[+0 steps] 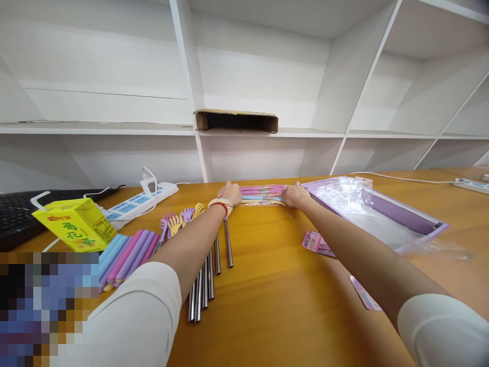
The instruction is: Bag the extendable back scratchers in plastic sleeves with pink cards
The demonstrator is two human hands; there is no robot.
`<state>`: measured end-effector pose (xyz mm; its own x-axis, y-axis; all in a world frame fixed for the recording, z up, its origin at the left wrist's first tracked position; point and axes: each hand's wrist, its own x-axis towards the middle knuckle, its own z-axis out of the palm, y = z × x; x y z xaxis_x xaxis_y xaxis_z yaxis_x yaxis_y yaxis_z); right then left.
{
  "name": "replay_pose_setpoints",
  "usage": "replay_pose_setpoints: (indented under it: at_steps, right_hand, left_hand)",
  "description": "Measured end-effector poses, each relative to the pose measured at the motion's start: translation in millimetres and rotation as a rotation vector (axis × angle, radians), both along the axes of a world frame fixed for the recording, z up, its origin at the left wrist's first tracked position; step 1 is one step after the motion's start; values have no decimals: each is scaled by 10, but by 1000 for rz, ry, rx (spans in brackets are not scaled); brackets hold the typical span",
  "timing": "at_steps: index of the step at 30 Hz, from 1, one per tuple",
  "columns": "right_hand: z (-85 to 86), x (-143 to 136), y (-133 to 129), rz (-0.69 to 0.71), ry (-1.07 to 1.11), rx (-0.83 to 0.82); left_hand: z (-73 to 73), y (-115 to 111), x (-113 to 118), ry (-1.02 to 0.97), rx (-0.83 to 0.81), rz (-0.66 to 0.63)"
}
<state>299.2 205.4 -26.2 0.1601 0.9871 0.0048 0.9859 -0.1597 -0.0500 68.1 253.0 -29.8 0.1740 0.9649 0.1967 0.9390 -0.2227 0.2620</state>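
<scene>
My left hand [231, 193], with a beaded bracelet at the wrist, grips the left end of a clear plastic packet [263, 196] at the back of the table. Pink, blue and yellow slim pieces lie inside it, their kind unclear. My right hand [295, 195] closes on the packet's other end. Below my left forearm are several metal tubes [205, 285] and hand-shaped backscratcher heads [176, 224], partly hidden. Purple, pink and blue handles [132, 255] lie side by side farther left. Beside my right hand rests an open purple-edged bag [401, 209] with clear plastic.
A yellow drink carton [76, 224] with a straw and a white power strip [139, 204] are at the left. Small pink cards [315, 242] lie under my right forearm. White shelves [267, 61] rise behind, holding a cardboard box [237, 122].
</scene>
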Motion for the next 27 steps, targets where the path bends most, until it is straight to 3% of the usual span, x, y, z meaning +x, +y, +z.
replay_pose_setpoints:
  at_steps: [4,9,14,18,22,27]
  right_hand:
    - [-4,-41,-132,-59,1,85]
    - [82,-9,-419,-71,9,151]
    - [211,116,-833,16,67,160]
    - [196,207,-1157,102,85,41]
    - [104,243,-1310,151,42,-100]
    - [22,267,-1314,187,36,-182]
  left_hand:
    - [42,-133,-49,39,38,-51]
    - [213,-397,-142,49,126,-157]
    - [430,-870,-356,33,193,-326]
    - [542,-1315,-632,-44,253,-463]
    - [516,-1684,-898,-61,220,-412]
    - [304,-1947,-1135,17,198,-418]
